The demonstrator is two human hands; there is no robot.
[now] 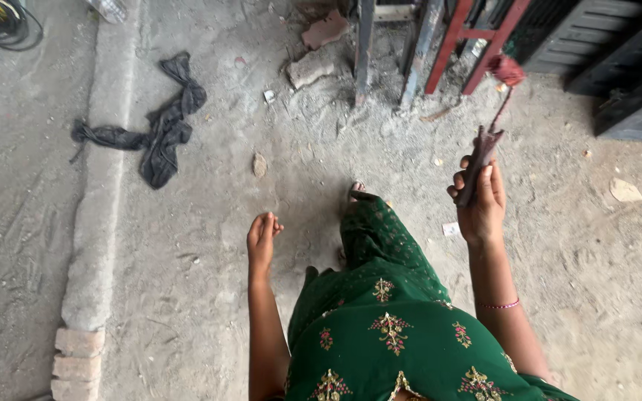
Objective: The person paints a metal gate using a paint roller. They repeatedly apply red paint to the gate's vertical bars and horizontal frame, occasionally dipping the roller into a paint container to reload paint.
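Note:
My right hand [481,208] is raised at the right and grips the dark reddish handle of a small brush [487,141]. Its thin stem runs up to a red, paint-laden head near the red frame legs. My left hand [261,236] hangs low in the middle with the fingers loosely curled and nothing in it. Below both hands is my green patterned garment [388,319], and one foot [357,189] shows on the dusty ground ahead.
A black rag [161,126] lies on the concrete at the left. Grey metal legs [365,44] and a red-painted frame [477,37] stand at the top. Broken bricks [313,52] lie near them. A brick edge [77,356] runs at the lower left. Dark panels [618,52] sit at the upper right.

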